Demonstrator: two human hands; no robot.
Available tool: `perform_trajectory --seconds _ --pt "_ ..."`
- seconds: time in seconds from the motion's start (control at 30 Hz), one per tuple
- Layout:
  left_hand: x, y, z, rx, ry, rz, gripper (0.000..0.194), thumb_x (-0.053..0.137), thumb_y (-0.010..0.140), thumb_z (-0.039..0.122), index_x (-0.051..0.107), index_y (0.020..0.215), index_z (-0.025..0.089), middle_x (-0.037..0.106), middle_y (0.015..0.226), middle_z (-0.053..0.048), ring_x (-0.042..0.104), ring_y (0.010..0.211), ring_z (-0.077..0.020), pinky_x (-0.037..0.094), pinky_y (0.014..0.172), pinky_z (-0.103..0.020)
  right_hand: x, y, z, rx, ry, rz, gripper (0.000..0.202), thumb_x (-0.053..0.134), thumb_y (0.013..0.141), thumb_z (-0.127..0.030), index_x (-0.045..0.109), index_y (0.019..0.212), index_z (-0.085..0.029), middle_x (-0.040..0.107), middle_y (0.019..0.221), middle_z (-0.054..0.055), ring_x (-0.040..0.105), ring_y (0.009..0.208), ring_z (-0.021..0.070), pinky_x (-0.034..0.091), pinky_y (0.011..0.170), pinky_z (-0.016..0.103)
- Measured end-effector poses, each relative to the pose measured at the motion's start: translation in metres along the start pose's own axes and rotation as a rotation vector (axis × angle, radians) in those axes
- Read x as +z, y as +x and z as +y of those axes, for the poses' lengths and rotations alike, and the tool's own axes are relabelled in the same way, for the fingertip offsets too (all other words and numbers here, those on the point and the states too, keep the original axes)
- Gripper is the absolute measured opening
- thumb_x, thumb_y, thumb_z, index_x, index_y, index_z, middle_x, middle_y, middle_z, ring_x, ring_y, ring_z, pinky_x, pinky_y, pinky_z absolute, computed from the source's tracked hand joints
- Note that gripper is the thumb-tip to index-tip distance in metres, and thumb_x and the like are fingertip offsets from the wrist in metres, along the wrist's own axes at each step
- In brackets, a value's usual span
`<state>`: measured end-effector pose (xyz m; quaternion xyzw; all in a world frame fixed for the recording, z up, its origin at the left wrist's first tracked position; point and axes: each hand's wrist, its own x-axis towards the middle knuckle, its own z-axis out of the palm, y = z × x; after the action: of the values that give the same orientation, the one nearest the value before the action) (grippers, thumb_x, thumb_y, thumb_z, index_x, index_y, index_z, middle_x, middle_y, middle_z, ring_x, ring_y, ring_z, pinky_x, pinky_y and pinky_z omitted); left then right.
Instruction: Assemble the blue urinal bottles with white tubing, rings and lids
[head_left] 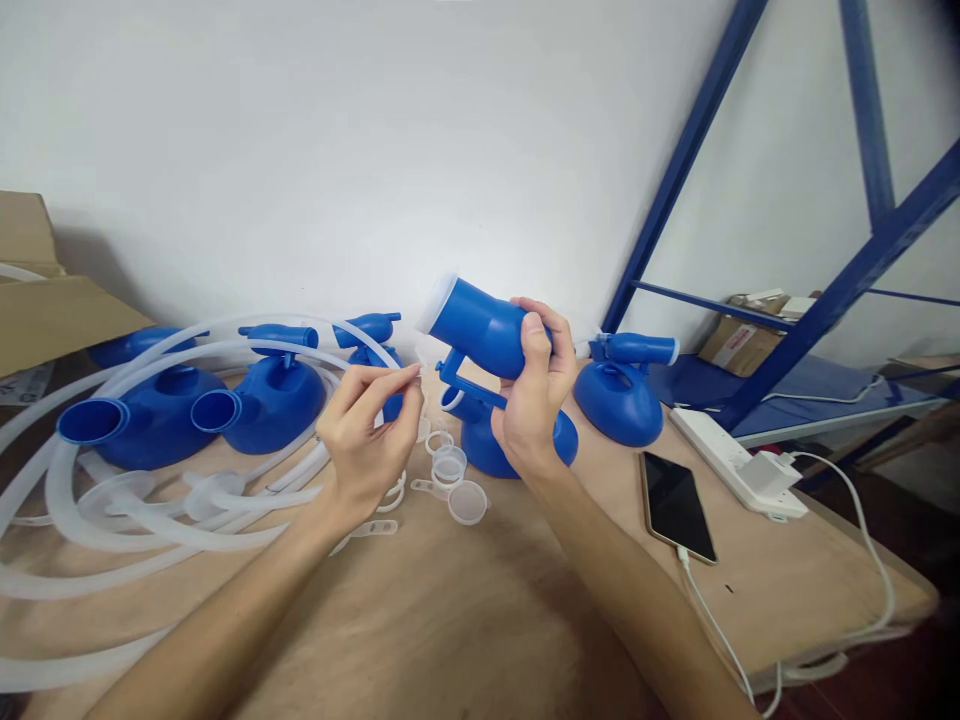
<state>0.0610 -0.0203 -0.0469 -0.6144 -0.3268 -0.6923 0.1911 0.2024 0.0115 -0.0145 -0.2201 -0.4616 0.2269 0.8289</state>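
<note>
My right hand (536,385) is wrapped round a blue plastic funnel-like part (484,325), raised and tilted, with a translucent white rim at its wide end facing left. Just left of it, my left hand (373,425) is pinched at the fingertips near a small clear piece, too faint to make out fully. Behind and below my right hand stands a blue bottle (480,440), partly hidden by the hand. Between my hands, translucent caps and rings (450,467) lie on the wooden table (450,610).
Blue bottles (274,400) and coiled translucent hoses (157,530) fill the left side. Another blue bottle (619,400) stands right. Nearby are a phone (679,507) with a cable, a white power strip (731,460) and a blue metal shelf (795,405). A cardboard box (64,310) sits far left.
</note>
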Motion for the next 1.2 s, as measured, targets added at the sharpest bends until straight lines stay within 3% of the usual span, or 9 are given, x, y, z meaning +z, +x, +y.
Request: perform_trajectory --seconds 0.13,0.37,0.53,0.67,0.87,1.03,1.2 --pt "0.000 0.001 0.000 -0.089 -0.041 -0.051 0.014 0.072 0.091 0.012 0.081 0.094 0.023 0.074 0.085 -0.001 0.069 0.074 -0.0132 0.060 0.065 -0.025 0.002 -0.003 0.002 0.042 -0.004 -0.027 0.027 0.066 0.095 -0.049 0.074 0.105 -0.025 0.074 0.115 0.002 0.068 0.115 0.0232 0.052 0.109 0.048" --pt "-0.007 0.011 -0.001 -0.087 -0.213 -0.213 0.014 0.070 0.092 0.015 0.082 0.096 0.020 0.076 0.094 -0.005 0.071 0.081 -0.0148 0.061 0.063 -0.023 0.004 -0.003 0.001 0.105 0.059 -0.005 0.030 0.066 0.093 -0.050 0.073 0.103 -0.023 0.075 0.114 0.003 0.069 0.114 0.0231 0.054 0.106 0.047" --pt "-0.012 0.021 -0.003 -0.150 -0.253 -0.299 0.008 0.075 0.090 0.021 0.083 0.091 0.022 0.075 0.084 -0.003 0.067 0.071 -0.0132 0.054 0.055 -0.022 0.004 -0.002 0.000 0.142 0.114 -0.009 0.029 0.070 0.091 -0.049 0.074 0.101 -0.023 0.075 0.113 0.003 0.068 0.114 0.0232 0.054 0.104 0.047" --pt "-0.010 0.019 -0.004 -0.189 -0.287 -0.291 0.008 0.077 0.090 0.019 0.083 0.091 0.024 0.074 0.082 -0.001 0.067 0.070 -0.0119 0.055 0.056 -0.021 0.003 0.000 0.000 0.151 0.123 -0.004 0.029 0.071 0.090 -0.049 0.074 0.102 -0.023 0.075 0.114 0.004 0.068 0.113 0.0231 0.055 0.104 0.047" --pt "-0.009 0.013 -0.006 -0.149 -0.275 -0.293 0.008 0.082 0.088 0.029 0.082 0.093 0.023 0.081 0.100 -0.005 0.078 0.089 -0.0203 0.067 0.079 -0.032 0.003 0.000 -0.004 0.145 0.071 0.003 0.030 0.069 0.090 -0.050 0.074 0.102 -0.022 0.076 0.114 0.004 0.070 0.110 0.0229 0.059 0.098 0.045" --pt "-0.008 0.006 -0.003 -0.199 -0.206 -0.261 0.015 0.082 0.089 0.034 0.083 0.100 0.024 0.084 0.096 -0.003 0.080 0.077 -0.0195 0.069 0.074 -0.030 0.003 -0.001 -0.004 0.142 0.070 -0.002 0.031 0.069 0.092 -0.051 0.073 0.104 -0.023 0.075 0.117 0.005 0.069 0.114 0.0241 0.059 0.098 0.045" --pt "-0.002 -0.004 0.004 -0.084 -0.131 -0.172 0.018 0.077 0.093 0.023 0.082 0.111 0.026 0.084 0.104 -0.002 0.082 0.083 -0.0207 0.069 0.078 -0.031 0.005 -0.004 -0.003 0.132 0.055 0.054 0.030 0.069 0.092 -0.050 0.074 0.102 -0.023 0.075 0.116 0.004 0.070 0.114 0.0242 0.058 0.100 0.045"
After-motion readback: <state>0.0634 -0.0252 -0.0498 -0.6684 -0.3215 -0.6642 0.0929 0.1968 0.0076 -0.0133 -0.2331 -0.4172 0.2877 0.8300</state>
